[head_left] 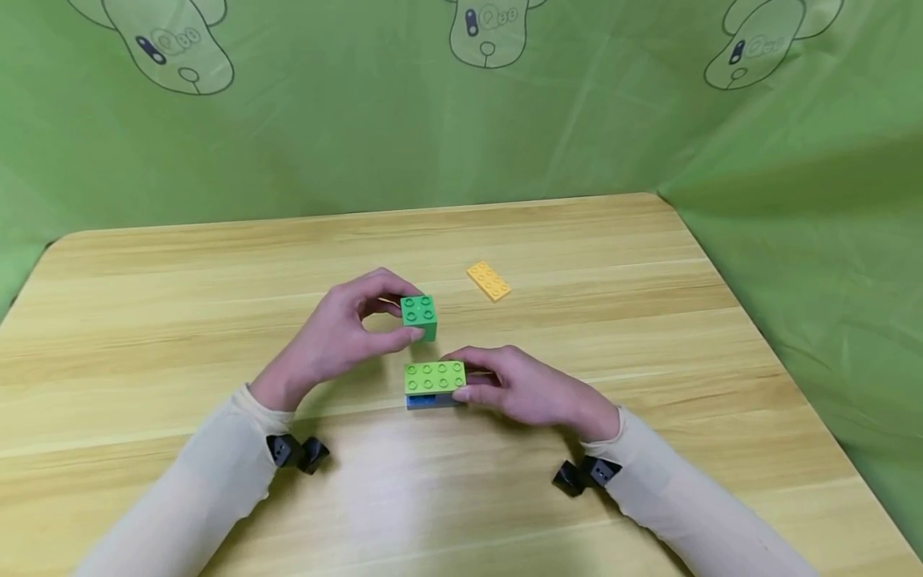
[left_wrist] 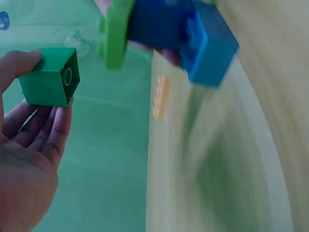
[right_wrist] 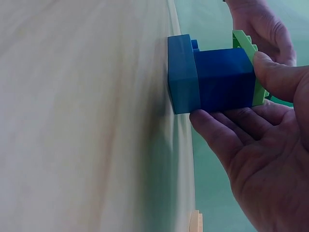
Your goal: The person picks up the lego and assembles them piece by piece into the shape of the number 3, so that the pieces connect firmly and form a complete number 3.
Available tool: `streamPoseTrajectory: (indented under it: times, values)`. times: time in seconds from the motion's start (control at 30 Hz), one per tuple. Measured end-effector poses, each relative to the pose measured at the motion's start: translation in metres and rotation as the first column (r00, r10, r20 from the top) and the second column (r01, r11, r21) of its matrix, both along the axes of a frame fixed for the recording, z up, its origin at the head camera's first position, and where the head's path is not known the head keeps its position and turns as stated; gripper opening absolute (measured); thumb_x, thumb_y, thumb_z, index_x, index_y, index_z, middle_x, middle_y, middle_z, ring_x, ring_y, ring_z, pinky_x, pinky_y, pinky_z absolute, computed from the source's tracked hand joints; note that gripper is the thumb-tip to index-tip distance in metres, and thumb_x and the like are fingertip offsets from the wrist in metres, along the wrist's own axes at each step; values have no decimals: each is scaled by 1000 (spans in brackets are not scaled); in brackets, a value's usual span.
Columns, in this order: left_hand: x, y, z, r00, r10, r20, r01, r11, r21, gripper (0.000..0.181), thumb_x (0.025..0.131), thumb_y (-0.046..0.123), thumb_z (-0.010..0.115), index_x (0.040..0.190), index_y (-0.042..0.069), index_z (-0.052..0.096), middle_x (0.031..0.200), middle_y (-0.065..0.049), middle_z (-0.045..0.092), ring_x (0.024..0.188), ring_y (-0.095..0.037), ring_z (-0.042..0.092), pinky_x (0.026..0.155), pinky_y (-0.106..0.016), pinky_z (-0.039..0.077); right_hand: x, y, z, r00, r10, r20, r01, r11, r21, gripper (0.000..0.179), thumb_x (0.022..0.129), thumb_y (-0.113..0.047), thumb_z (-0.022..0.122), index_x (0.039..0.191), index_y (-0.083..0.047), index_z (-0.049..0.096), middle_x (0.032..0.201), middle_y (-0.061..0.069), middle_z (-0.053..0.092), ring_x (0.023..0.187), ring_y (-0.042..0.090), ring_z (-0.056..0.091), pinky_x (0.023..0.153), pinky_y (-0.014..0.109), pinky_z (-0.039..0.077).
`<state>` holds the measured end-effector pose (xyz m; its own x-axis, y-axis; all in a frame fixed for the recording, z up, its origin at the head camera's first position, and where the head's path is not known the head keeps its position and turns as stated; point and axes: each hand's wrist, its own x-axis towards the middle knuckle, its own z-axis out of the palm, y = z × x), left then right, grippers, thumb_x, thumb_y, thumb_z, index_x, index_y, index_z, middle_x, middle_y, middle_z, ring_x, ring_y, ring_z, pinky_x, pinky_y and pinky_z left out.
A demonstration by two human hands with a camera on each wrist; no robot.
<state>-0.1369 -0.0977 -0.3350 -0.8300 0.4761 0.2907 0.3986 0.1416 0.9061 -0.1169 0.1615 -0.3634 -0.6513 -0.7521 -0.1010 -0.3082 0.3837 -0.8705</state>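
Observation:
My left hand (head_left: 342, 324) pinches a green 2x2 toy brick (head_left: 418, 308) between thumb and fingers, studs facing up. In the left wrist view the hollow underside of the green brick (left_wrist: 50, 77) shows. My right hand (head_left: 526, 389) grips a stack of toy bricks from its right side. On top of this stack lies a lime-green plate (head_left: 435, 377) with two rows of studs. Beneath the plate sits a dark blue brick (right_wrist: 226, 79), joined to a lighter blue brick (right_wrist: 183, 75) at the bottom. The green brick is apart from the stack, just beyond it.
A flat orange studded plate (head_left: 489, 280) lies on the wooden table (head_left: 180, 320), farther back than both hands. Green cloth (head_left: 433, 144) hangs behind the table and along its right side. Black devices are strapped at both wrists over light sleeves.

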Motion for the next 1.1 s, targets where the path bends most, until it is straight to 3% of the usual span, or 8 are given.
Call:
streamPoseTrajectory:
  times: [0.4,0.57,0.77,1.1]
  values:
    - [11,8,6,998,-35,-46,36,999,22,33,81,5,81,111,8,68,105,1,64,97,-17,61,89,-36,53,1,0,0,999,-11,32,11,1000,-5,39,98,-16,62,136,-9,55,125,-1,64,112,10,60,98,30,48]
    - [15,12,6,996,-72,-59,73,997,12,33,81,5,81,111,7,67,106,2,64,99,-16,60,90,-37,53,2,0,1,999,-21,39,20,1000,3,40,98,-16,62,137,-8,54,126,-1,63,113,9,60,98,29,47]
    - [16,16,6,994,-70,-79,71,997,5,34,81,5,81,112,7,67,106,3,64,98,-15,61,88,-37,54,1,0,1,999,-16,48,16,1000,-1,42,98,-15,63,138,-8,52,128,1,62,114,10,60,97,27,48]
    - [21,20,6,993,-96,-65,96,995,-6,32,81,5,81,111,8,67,105,3,64,99,-15,61,89,-36,54,0,0,0,998,-4,63,6,999,-34,42,97,-13,63,138,-8,53,131,2,60,117,12,58,98,27,47]
